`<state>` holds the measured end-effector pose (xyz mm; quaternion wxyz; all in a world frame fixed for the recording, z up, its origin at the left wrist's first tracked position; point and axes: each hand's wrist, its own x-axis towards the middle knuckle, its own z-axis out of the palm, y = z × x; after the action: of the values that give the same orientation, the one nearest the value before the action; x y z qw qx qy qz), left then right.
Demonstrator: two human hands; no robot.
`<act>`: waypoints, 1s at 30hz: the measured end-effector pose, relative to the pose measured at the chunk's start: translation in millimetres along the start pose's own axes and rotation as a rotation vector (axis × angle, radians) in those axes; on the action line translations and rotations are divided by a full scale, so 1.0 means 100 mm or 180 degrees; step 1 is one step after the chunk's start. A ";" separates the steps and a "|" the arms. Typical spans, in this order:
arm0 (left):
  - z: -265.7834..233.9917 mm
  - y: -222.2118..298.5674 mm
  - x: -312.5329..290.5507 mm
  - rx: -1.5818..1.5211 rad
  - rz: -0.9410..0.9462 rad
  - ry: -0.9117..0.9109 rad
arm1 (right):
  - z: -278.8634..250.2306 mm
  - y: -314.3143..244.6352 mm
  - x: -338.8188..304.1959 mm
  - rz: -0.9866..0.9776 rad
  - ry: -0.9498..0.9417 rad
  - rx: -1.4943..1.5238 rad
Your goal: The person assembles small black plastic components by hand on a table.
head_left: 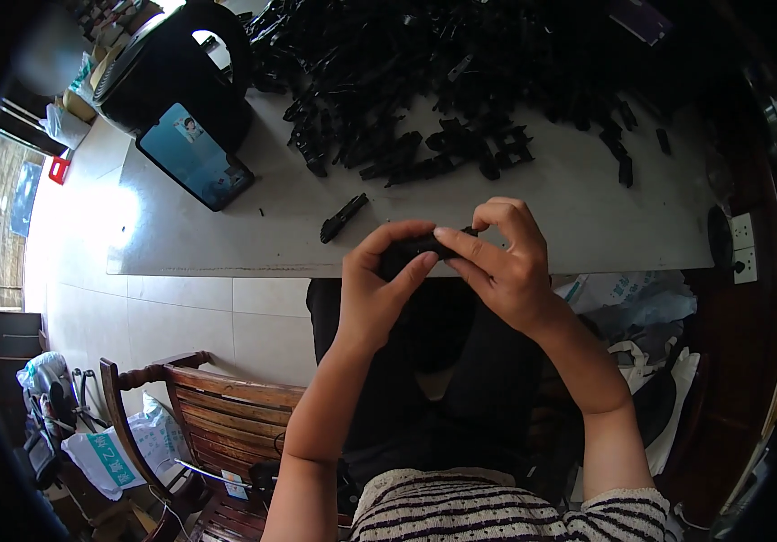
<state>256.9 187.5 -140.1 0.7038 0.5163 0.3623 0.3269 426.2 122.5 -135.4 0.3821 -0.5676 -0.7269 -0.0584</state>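
Both my hands meet just over the table's near edge, around a small black plastic part (417, 250). My left hand (386, 265) wraps it between thumb and curled fingers. From the other side, the thumb and fingertips of my right hand (507, 257) pinch its right end. The fingers cover much of the part, so its exact shape is hidden. A single long black plastic piece (344, 218) lies on the table a little beyond my left hand. Farther back spreads a large heap of similar black plastic parts (388, 99).
A phone (194, 155) with a lit screen leans against a black kettle (176, 72) at the left of the grey table (199, 244). Beside me on the left stands a slatted wooden chair (226, 402). Plastic bags (637, 298) lie below the table's right side, near a wall socket (744, 248).
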 end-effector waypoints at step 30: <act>-0.55 -0.24 0.07 0.0877 0.1240 0.0758 | 0.00 0.65 -0.21 0.0761 0.0368 -0.1211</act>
<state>216.2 213.7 -175.8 0.5031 0.6251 0.3775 0.4622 484.1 128.4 -170.8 0.3134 -0.7072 -0.6073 -0.1811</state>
